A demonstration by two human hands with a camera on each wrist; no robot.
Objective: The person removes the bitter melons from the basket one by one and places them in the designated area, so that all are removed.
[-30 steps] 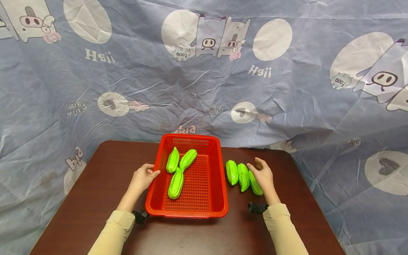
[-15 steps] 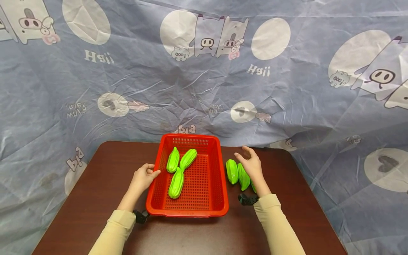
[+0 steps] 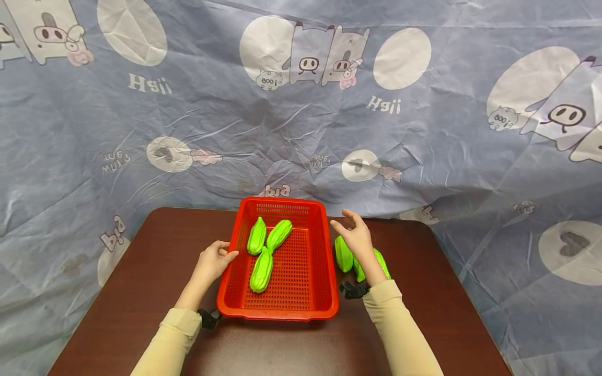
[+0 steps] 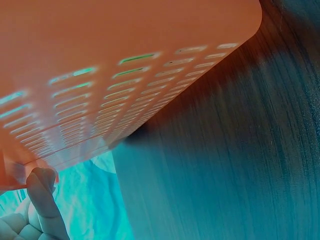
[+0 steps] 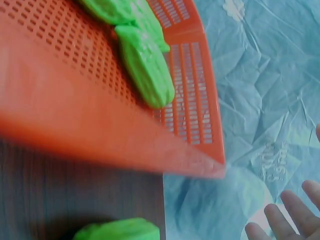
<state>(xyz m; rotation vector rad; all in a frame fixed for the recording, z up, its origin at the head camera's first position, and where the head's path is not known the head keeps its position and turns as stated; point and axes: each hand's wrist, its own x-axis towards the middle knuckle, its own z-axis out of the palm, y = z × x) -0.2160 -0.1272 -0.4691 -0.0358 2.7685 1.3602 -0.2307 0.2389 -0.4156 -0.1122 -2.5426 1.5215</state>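
A red plastic basket (image 3: 276, 315) stands on the table with three green ridged gourds inside: one at the left (image 3: 256, 236), one at the back (image 3: 279, 235) and one in front (image 3: 261, 270). At its left rim my left hand (image 3: 212, 261) grips the edge, thumb over the top. The left wrist view shows a bent finger (image 4: 45, 200) at the rim. Beyond the basket's right rim, my right hand (image 3: 358, 241) is held over more green gourds (image 3: 344, 255), partly covering them. Its fingers are spread and hold nothing; in the right wrist view the fingertips (image 5: 280, 222) are apart from the basket.
The dark brown table (image 3: 155, 271) ends at the back against a blue-grey cartoon-print cloth (image 3: 301, 120). A gourd (image 5: 120, 230) lies on the table beside the basket in the right wrist view. Black wrist straps (image 3: 354, 290) are worn under both wrists.
My right hand has moved left and a little farther back, from the rightmost loose gourd toward the basket's right rim. The left hand has kept its grip; the basket has stayed put.
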